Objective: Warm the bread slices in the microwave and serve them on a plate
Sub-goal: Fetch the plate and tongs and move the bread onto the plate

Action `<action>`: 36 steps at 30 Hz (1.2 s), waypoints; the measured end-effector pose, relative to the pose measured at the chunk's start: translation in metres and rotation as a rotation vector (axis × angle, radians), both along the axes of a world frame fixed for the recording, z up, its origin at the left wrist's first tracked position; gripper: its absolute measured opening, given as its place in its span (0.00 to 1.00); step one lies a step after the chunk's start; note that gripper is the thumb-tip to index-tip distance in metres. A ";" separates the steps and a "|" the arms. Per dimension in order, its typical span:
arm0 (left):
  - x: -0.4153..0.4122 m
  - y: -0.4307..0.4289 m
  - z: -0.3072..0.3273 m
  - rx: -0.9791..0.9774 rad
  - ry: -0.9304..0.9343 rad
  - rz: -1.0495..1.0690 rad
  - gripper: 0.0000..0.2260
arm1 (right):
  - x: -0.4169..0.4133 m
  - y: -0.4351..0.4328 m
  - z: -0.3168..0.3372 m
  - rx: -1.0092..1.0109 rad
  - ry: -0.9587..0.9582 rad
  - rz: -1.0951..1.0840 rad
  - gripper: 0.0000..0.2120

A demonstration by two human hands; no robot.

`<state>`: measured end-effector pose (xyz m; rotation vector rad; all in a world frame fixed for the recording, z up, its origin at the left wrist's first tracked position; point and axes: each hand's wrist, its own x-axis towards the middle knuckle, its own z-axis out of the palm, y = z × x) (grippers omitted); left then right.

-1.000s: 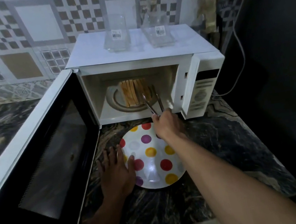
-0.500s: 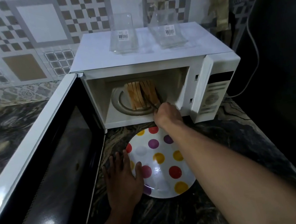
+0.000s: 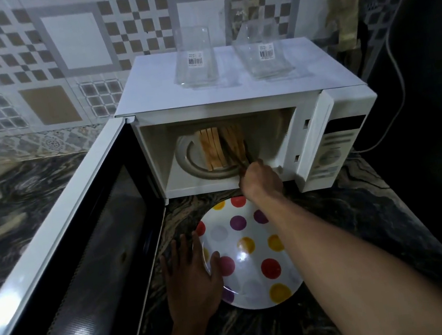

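Note:
Several bread slices (image 3: 221,147) stand upright on the turntable inside the open white microwave (image 3: 242,106). My right hand (image 3: 260,180) is at the cavity mouth and grips metal tongs (image 3: 236,155), whose arms reach in around the right-hand slices. A white plate with coloured dots (image 3: 251,251) lies on the dark marbled counter just in front of the microwave. My left hand (image 3: 192,280) rests flat on the counter with fingers spread, its thumb touching the plate's left rim.
The microwave door (image 3: 65,265) swings wide open to the left, close beside my left hand. Two clear glass containers (image 3: 196,56) (image 3: 263,49) stand on top of the microwave. A white cable (image 3: 390,61) hangs at the right. A tiled wall is behind.
My right hand has pushed the tongs forward from the counter edge into the cavity, up to the bread slices. The left hand has stayed against the plate.

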<state>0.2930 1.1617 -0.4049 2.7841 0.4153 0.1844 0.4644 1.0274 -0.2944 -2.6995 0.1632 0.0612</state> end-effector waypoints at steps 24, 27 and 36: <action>-0.019 -0.013 -0.006 -0.070 0.049 0.050 0.45 | -0.105 -0.050 0.016 0.065 -0.043 -0.020 0.19; -0.029 -0.021 -0.009 -0.024 0.050 0.059 0.44 | -0.132 -0.059 0.015 0.080 -0.014 0.005 0.19; -0.036 -0.037 -0.009 0.020 0.041 0.126 0.36 | -0.188 -0.076 -0.026 -0.020 0.038 0.050 0.20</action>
